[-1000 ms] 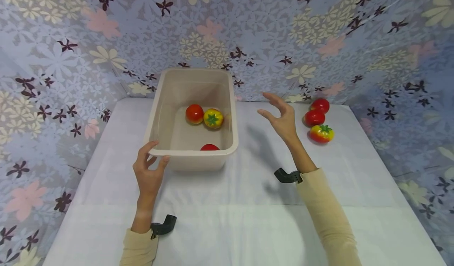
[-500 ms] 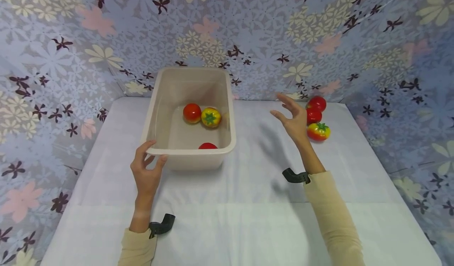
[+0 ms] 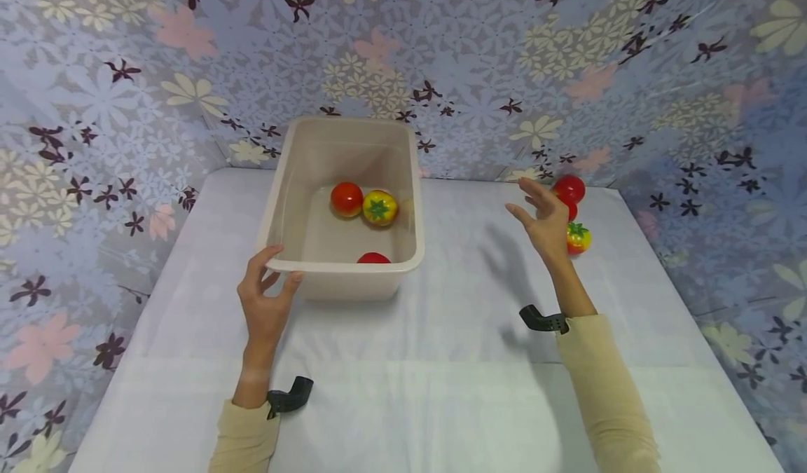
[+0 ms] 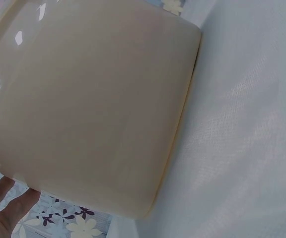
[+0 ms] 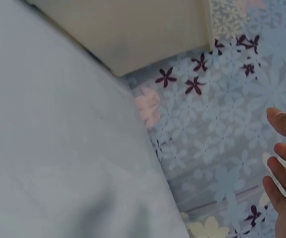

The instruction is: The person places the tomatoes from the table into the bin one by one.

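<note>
My left hand grips the near left corner of a beige plastic bin, fingers over the rim and thumb at the front. Inside lie a shiny red tomato, a yellow-and-red tomato with a green leafy top, and another red one mostly hidden by the front wall. My right hand is raised over the table with fingers and thumb spread, holding nothing. It partly covers a group at the back right: a red tomato, a second red one behind the fingers, and a yellow-and-red tomato.
A white cloth covers the table. Flower-patterned wall covering rises behind and at both sides. A black wrist mount sits on the right wrist, another on the left.
My right hand has moved rightward, away from the bin, and now overlaps the tomatoes at the back right. My left hand keeps its hold on the bin's corner.
</note>
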`<state>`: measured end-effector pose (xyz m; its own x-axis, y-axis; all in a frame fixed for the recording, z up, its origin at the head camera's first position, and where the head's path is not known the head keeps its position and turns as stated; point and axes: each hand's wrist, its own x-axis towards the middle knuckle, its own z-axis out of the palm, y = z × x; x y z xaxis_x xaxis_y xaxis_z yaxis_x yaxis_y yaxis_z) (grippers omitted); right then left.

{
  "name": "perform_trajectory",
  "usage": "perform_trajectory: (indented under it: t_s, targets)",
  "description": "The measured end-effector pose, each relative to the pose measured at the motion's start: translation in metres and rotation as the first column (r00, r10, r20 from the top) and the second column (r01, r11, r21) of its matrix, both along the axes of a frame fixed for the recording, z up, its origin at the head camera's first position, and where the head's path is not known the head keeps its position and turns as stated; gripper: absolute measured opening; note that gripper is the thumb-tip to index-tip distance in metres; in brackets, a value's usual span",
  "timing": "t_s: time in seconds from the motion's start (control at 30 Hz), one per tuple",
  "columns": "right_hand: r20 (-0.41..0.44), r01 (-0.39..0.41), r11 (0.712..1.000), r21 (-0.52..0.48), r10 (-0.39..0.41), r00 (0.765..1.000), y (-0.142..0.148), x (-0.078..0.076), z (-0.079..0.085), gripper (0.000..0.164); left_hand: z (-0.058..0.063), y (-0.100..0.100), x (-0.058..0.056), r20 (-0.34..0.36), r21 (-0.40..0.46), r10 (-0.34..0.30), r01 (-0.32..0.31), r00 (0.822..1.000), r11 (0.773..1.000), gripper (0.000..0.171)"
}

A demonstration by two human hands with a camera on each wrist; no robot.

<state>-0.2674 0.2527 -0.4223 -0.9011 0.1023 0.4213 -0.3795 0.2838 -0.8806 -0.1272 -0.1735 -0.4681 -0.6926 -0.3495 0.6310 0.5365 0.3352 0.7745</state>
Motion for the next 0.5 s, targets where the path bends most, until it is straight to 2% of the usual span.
perform_trajectory:
  t_s: [0.13, 0.23, 0.4, 0.5]
  targets:
    - [0.017, 0.052, 0.996, 0.073, -0.053, 0.998, 0.006, 0.012, 0.008, 0.048, -0.001, 0.001, -0.001, 0.008, -0.008, -0.009, 0.009, 1.000, 1.000, 0.048]
    - [0.015, 0.092, 0.987, 0.130, -0.094, 0.995, 0.014, 0.016, 0.007, 0.049, -0.001, 0.000, -0.001, 0.009, -0.018, -0.002, 0.003, 1.000, 1.000, 0.048]
    - [0.026, 0.189, 0.960, 0.206, -0.198, 0.980, 0.039, 0.008, -0.012, 0.050, 0.000, 0.000, -0.001, 0.005, -0.022, 0.011, -0.011, 1.000, 1.000, 0.048]
    - [0.025, 0.257, 0.941, 0.222, -0.269, 0.963, 0.052, 0.004, -0.021, 0.050, -0.002, -0.001, -0.002, 0.001, -0.012, 0.012, -0.012, 1.000, 1.000, 0.048]
